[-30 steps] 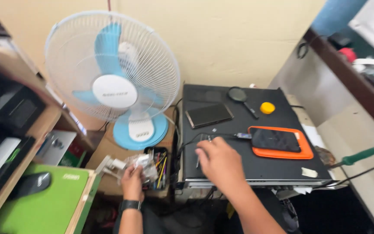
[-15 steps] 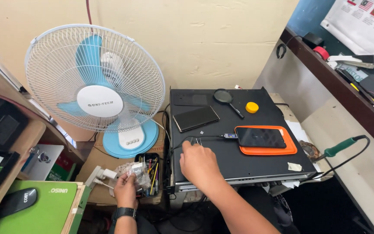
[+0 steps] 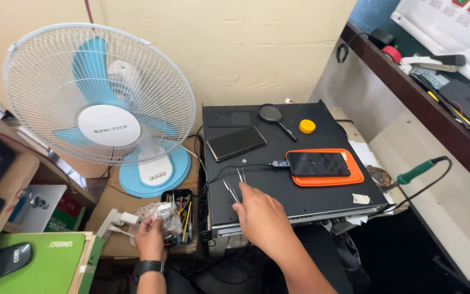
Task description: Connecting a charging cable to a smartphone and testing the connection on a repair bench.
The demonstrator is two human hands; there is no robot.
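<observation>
— Fingers on the right hand [image 3: 264,216]? Were they gripping anything?

— No, they lay loosely spread, tips touching the near tweezers [image 3: 230,190] on the black bench [image 3: 300,196]; a second pair of tweezers [image 3: 241,175] lay just beyond.

— And the left hand [image 3: 151,238]?

— Down at the near left, curled around a crinkled clear plastic bag [image 3: 161,213], beside the small parts tray [image 3: 181,215].

— What else was there?

— A phone [image 3: 317,163] on an orange mat [image 3: 354,177] to the right, a dark tablet [image 3: 236,143] farther back, and a blue fan [image 3: 101,109] on the left.
</observation>
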